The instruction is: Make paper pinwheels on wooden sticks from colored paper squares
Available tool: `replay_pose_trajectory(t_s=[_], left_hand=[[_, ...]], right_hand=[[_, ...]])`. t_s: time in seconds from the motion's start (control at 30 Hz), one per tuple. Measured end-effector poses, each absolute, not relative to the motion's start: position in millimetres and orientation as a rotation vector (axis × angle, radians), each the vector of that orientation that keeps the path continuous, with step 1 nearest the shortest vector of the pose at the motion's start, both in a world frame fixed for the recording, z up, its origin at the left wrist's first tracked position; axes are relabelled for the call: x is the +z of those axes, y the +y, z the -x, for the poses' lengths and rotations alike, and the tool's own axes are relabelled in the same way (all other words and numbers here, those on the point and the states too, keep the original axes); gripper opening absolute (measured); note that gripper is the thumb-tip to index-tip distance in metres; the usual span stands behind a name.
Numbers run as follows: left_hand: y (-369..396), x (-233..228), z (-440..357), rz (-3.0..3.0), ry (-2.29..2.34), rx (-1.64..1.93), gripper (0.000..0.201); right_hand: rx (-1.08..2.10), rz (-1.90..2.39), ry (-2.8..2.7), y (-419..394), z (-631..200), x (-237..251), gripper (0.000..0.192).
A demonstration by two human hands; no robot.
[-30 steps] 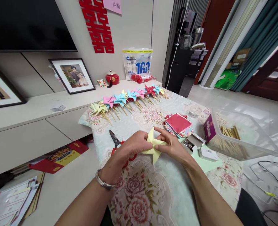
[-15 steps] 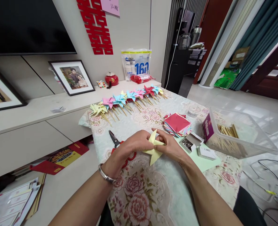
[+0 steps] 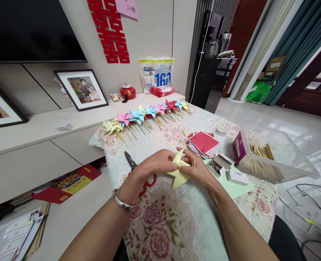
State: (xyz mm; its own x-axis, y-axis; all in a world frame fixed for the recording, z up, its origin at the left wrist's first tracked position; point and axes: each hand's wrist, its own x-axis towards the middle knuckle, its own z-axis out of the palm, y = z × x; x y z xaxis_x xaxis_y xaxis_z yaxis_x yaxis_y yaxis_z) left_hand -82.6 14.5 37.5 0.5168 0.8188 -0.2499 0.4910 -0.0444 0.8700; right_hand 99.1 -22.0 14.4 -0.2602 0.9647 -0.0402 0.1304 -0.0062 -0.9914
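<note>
Head view shows both hands meeting at the centre of the frame over a flowered tablecloth (image 3: pixel 176 224), pinching a yellow paper pinwheel (image 3: pixel 179 173) between them. The left hand (image 3: pixel 152 168) closes its fingers on the pinwheel's left side while the right hand (image 3: pixel 200 169) grips the right side with thumb and forefinger near the middle, likely so the folded points stay gathered at the centre; one point sticks up and another hangs down toward the cloth. Just behind the left hand lie scissors (image 3: pixel 134 167) with red handles, partly hidden by the wrist. Right of centre sits a stack of coloured paper squares (image 3: pixel 204 143), red on top, and just beside it a small open box of pins (image 3: pixel 217 166) on a pale green sheet (image 3: pixel 235 186). At the right edge a clear plastic tub (image 3: pixel 274 156) holds wooden sticks (image 3: pixel 261 152). Across the upper middle, a row of finished pinwheels (image 3: pixel 146 114) on sticks lies along the far table edge. Nothing lies between the hands and these supplies.
</note>
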Motion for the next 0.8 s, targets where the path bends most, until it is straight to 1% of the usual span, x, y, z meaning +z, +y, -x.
replay_pose_trajectory(t_s=[0.03, 0.2, 0.3, 0.47, 0.6, 0.8], left_hand=[[13.5, 37.3, 84.9, -1.637, 1.112, 0.434, 0.008], [-1.8, 37.3, 88.7, -1.241, 0.971, 0.73, 0.034], [-13.7, 32.9, 80.1, -1.035, 0.915, 0.867, 0.038], [-25.9, 23.2, 54.5, -0.876, 0.852, 0.995, 0.046], [-28.1, 19.1, 40.3, -0.818, 0.944, 1.098, 0.045], [-26.7, 12.7, 39.0, -0.816, 1.051, 1.135, 0.038]], right_hand=[[1.377, 1.178, -1.453, -22.2, -99.6, 16.5, 0.082], [1.458, 1.108, -1.208, -21.0, -100.5, 21.4, 0.087], [1.463, 1.057, -1.104, -19.4, -99.7, 20.1, 0.09], [1.373, 1.068, -1.051, -17.6, -99.2, 16.9, 0.086], [1.347, 1.044, -1.073, -16.8, -98.1, 12.8, 0.084], [1.348, 1.006, -1.116, -16.3, -94.7, 3.2, 0.075]])
